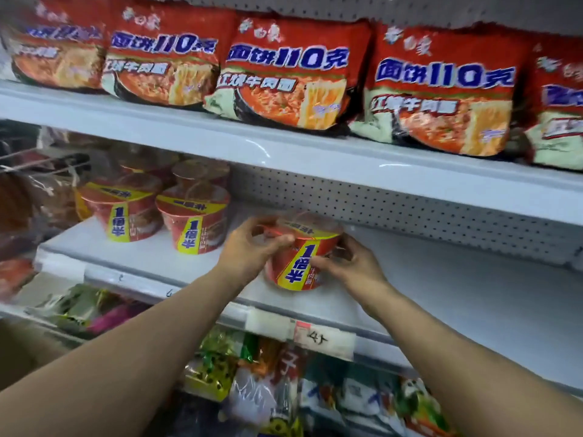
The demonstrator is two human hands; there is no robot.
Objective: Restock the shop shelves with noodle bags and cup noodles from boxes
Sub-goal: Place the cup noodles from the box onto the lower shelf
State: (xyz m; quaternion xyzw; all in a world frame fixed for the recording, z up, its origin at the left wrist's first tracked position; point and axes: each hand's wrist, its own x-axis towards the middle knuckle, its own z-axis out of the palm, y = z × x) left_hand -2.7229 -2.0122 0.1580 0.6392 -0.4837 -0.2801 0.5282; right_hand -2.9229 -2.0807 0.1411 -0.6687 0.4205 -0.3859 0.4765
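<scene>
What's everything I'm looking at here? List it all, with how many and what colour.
Noodle bags: five, red with blue writing, in a row on the top shelf; the end ones are partly cut off.
Cup noodles: at least three, red with yellow bands, at the left of the middle shelf.
Held cup: one, red and yellow, at the front of the middle shelf.
Shelves: three levels, white.
Price tag: one, white, on the middle shelf's front edge.
Mixed packets: many, assorted colours, on the bottom shelf.
Left hand: grips the left side of the held cup.
Right hand: grips its right side.
</scene>
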